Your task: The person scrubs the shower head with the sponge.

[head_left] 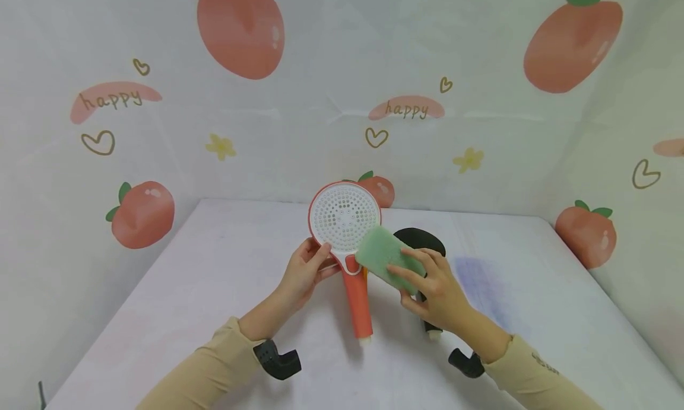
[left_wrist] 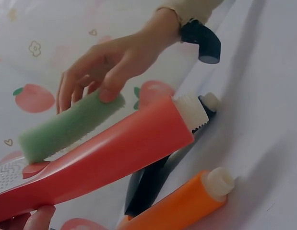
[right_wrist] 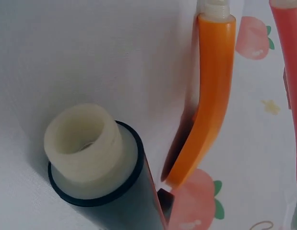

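Observation:
In the head view my left hand (head_left: 301,273) grips a red shower head (head_left: 357,303) at the neck, thumb on the front rim. Its white, dotted spray face is turned toward me, and the handle points down. My right hand (head_left: 440,288) pinches a green sponge (head_left: 380,253) between fingers and thumb, with one corner right at the lower edge of the spray face. From the left wrist, the sponge (left_wrist: 74,127) lies along the shower head (left_wrist: 114,148) near its red button. The right wrist view shows only a sliver of the red handle (right_wrist: 290,72).
A black shower head (head_left: 419,238) lies on the white tabletop behind my right hand. Beside it is an orange shower head (right_wrist: 215,76), mostly hidden behind the red one in the head view. A fruit-printed white backdrop (head_left: 310,131) rises at the table's far edge.

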### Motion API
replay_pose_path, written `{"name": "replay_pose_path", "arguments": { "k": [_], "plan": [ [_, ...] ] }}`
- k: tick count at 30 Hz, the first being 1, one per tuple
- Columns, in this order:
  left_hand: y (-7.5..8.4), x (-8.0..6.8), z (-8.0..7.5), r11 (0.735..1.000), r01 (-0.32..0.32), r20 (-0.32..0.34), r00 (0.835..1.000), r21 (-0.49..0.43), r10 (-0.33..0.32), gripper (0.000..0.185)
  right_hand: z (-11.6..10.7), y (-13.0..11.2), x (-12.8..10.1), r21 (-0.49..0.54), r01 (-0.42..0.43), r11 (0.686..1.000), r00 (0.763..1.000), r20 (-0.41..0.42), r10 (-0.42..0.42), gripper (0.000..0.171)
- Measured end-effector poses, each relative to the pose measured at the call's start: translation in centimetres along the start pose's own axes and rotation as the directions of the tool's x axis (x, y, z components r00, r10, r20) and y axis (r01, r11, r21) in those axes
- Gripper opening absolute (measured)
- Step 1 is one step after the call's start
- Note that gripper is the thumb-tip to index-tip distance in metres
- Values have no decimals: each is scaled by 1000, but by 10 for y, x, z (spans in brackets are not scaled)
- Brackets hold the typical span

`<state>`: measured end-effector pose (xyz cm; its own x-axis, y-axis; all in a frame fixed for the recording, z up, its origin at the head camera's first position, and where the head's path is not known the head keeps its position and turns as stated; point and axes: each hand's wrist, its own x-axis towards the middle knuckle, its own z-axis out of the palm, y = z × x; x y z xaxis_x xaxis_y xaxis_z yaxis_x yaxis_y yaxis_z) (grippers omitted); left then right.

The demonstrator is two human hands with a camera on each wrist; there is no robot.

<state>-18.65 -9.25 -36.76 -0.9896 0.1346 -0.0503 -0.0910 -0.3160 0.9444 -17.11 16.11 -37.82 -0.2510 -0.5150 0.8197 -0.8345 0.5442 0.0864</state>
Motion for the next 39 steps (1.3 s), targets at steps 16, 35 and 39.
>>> {"name": "replay_pose_path", "arguments": {
  "k": [16, 35, 39],
  "plan": [
    [4, 0, 1, 999, -9, 13, 1000, 38, 9, 32, 1, -11, 6, 65, 153, 986, 983, 90, -158, 32],
    [4, 0, 2, 992, -32, 16, 999, 123, 30, 24, 6, -14, 0, 73, 184, 980, 958, 210, -195, 32],
    [1, 6, -3, 993, -48, 5, 999, 104, 48, 33, 7, -16, -8, 114, 218, 969, 935, 259, -241, 32]
  ]
}}
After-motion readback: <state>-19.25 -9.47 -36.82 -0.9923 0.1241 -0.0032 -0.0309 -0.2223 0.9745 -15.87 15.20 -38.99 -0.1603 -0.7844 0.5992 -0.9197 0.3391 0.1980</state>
